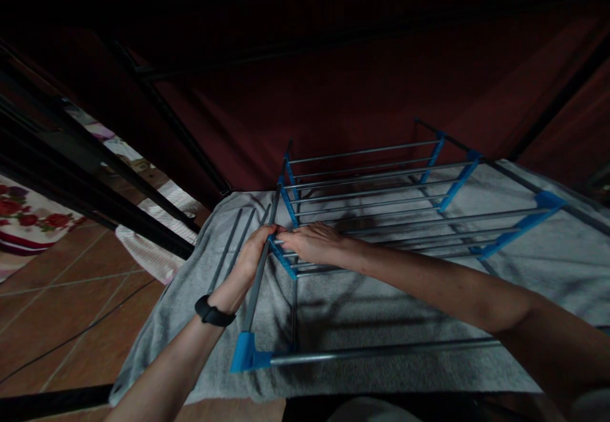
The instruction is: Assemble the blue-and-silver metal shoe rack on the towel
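A partly assembled metal rack of grey tubes and blue plastic pieces lies on a grey towel. My left hand, with a black band on its wrist, is closed round the rack's left side tube, beside a blue bracket. On the other side of that bracket, my right hand grips the end of a thin crossbar, its fingertips partly hidden. The two hands nearly meet. Nearer to me, a blue corner joint links the side tube to a long front tube.
Several loose thin rods lie on the towel left of the rack. A dark red panel stands behind. Black metal bars cross the left side, above a tiled floor with a thin cable and a floral cloth.
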`<state>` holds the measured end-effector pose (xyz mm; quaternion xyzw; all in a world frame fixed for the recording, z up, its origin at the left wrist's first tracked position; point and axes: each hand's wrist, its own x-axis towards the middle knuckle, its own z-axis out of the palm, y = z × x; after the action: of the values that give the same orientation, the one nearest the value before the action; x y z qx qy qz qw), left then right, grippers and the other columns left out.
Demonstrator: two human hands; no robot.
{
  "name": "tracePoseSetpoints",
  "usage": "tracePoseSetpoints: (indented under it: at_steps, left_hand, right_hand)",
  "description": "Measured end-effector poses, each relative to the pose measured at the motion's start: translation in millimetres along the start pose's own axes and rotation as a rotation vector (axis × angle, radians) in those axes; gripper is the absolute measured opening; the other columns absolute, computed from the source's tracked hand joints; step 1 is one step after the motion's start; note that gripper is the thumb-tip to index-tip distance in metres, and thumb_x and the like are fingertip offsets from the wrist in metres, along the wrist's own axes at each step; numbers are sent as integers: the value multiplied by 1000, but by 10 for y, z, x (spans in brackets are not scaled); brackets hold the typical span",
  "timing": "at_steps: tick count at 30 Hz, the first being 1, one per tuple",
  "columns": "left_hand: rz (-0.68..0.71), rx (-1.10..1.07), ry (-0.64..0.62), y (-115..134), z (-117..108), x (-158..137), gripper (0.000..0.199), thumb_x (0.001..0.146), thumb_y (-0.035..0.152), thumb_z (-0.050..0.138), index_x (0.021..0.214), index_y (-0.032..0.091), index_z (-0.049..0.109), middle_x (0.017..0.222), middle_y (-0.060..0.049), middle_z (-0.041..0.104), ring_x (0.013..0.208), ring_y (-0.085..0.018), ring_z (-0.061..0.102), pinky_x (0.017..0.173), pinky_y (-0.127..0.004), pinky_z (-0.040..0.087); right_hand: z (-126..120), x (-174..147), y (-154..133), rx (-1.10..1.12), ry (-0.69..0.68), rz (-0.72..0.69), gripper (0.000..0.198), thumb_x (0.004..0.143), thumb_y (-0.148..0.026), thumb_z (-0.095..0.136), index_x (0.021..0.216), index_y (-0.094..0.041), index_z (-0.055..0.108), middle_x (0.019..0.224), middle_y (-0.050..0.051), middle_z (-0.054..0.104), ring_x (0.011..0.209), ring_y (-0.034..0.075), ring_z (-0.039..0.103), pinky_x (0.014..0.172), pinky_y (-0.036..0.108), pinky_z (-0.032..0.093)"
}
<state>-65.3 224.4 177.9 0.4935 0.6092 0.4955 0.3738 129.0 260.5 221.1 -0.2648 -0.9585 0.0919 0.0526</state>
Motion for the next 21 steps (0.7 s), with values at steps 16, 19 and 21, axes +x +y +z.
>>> tracePoseSetpoints:
  at_steps: [16, 19, 21]
  left_hand:
    - [-86, 19, -2, 225, 81, -80, 45, 74, 60, 63, 88, 19, 70, 86, -5, 71, 97, -29, 63, 97, -38, 47]
    - [-100, 24, 0, 260, 90, -92, 45, 75, 61, 62, 88, 19, 70, 82, -5, 70, 96, -29, 63, 97, -39, 47]
    - [-89, 21, -5, 277, 100, -95, 44, 76, 61, 62, 86, 19, 70, 79, -5, 70, 94, -29, 64, 94, -39, 48]
  right_hand:
    - [97, 3, 0, -43, 75, -36, 32, 105, -38, 34, 123, -23, 56, 111, 9, 72, 96, 24, 70, 80, 34, 50]
    - [101, -3, -3, -47, 92, -30, 32, 105, -37, 33, 124, -24, 56, 109, 9, 72, 94, 24, 71, 81, 35, 51]
    - [108, -7, -3, -48, 113, -34, 33, 105, -37, 32, 123, -24, 56, 108, 8, 72, 93, 24, 71, 81, 36, 51]
